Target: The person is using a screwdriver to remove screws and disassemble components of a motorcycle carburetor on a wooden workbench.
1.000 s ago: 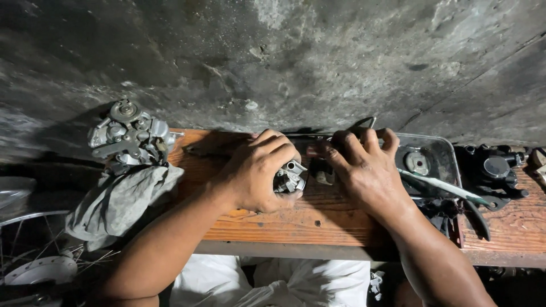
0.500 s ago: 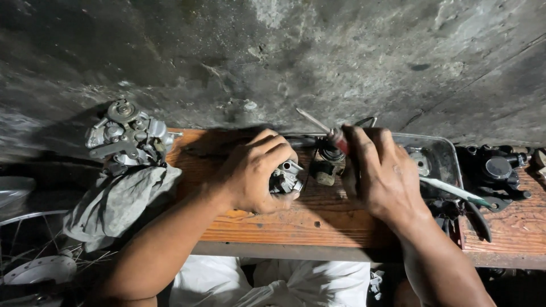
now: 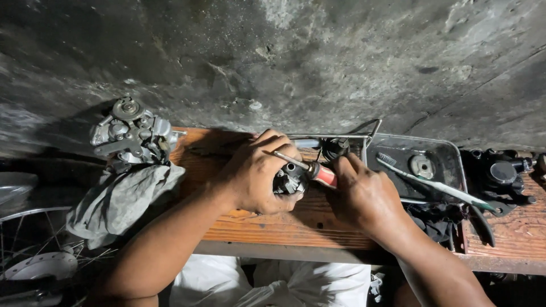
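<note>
The left hand (image 3: 256, 176) grips a small metal part (image 3: 289, 181); the right hand (image 3: 364, 196) grips a red-handled screwdriver (image 3: 310, 169). Risk: an angled tip slips and gouges fingers.

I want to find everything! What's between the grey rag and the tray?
In the head view, between the rag and tray: the left hand gripping a metal part, and the right hand holding a screwdriver.

Both forearms enter from the lower edge and converge at centre. Left hand (image 3: 256, 173): palm down, fingers curled closed in a grip, knuckles uppermost. Right hand (image 3: 364, 196): fingers closed in a grip, apparently thumb and forefinger leading toward the left hand. The hands sit close together, contact uncertain.
</note>
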